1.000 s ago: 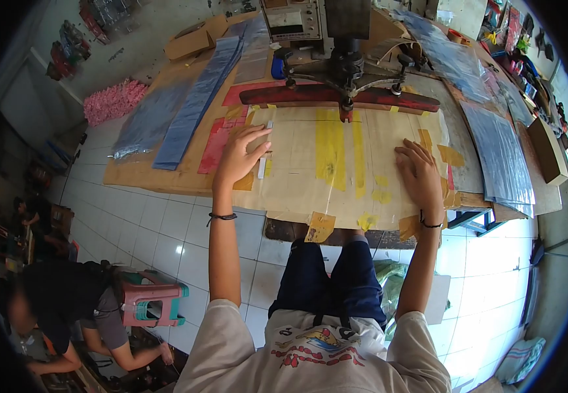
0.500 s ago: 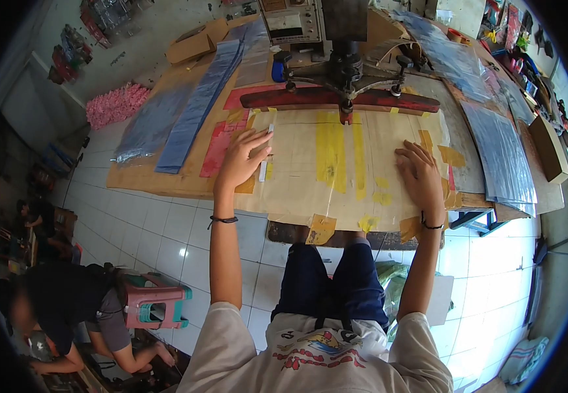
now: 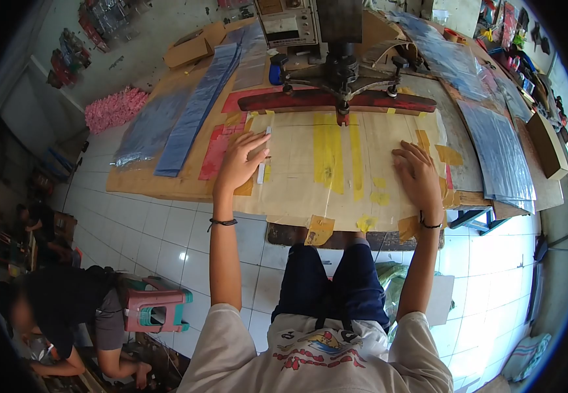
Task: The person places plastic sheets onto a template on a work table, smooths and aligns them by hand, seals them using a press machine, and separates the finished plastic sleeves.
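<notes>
My left hand (image 3: 239, 162) lies flat with fingers stretched over the left side of a tan work board (image 3: 290, 173). Under its fingertips runs a narrow white strip (image 3: 261, 171). My right hand (image 3: 417, 171) rests on the board's right side, fingers extended and slightly bent. Yellow tape bands (image 3: 328, 154) cross the board's middle, and brown tape patches (image 3: 320, 229) mark its edges. A shiny film seems to lie over the board; its outline is hard to make out. Beyond my fingers, a dark red press bar (image 3: 277, 101) spans the board's far edge.
A machine with a control panel (image 3: 288, 27) stands behind the bar. Blue plastic sheets (image 3: 199, 111) lie left, more plastic sheets (image 3: 493, 147) right. A cardboard box (image 3: 195, 44) sits at the back left. Another person (image 3: 61, 301) crouches beside a pink stool (image 3: 145, 308) at lower left.
Both hands keep their places on the board. The view has shifted very slightly. At lower left the other person's arm and foot have moved a little.
</notes>
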Demonstrator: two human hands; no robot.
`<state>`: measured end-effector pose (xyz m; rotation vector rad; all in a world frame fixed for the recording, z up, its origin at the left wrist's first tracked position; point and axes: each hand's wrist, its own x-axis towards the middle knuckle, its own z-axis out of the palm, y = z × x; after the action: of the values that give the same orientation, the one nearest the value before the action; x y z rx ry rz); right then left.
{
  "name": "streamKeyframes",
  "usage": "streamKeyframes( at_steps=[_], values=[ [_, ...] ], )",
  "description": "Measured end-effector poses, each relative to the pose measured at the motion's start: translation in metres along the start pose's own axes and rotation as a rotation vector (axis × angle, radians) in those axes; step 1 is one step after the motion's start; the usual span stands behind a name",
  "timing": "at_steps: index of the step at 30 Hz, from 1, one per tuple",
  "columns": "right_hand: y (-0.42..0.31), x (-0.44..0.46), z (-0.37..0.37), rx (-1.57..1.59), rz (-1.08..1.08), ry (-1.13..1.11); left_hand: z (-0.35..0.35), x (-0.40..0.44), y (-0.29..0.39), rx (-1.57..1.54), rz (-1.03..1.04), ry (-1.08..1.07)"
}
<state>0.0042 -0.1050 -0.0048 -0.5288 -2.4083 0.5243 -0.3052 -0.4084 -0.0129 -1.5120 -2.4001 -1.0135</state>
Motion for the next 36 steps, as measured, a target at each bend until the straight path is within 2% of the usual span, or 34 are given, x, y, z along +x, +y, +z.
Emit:
streamKeyframes(
  at_steps=[36],
  values=[
    [-0.0035, 0.0030, 0.0000, -0.012, -0.007, -0.027, -0.0005, -0.0041, -0.0010, -0.002, 0.020, 0.032]
  ],
)
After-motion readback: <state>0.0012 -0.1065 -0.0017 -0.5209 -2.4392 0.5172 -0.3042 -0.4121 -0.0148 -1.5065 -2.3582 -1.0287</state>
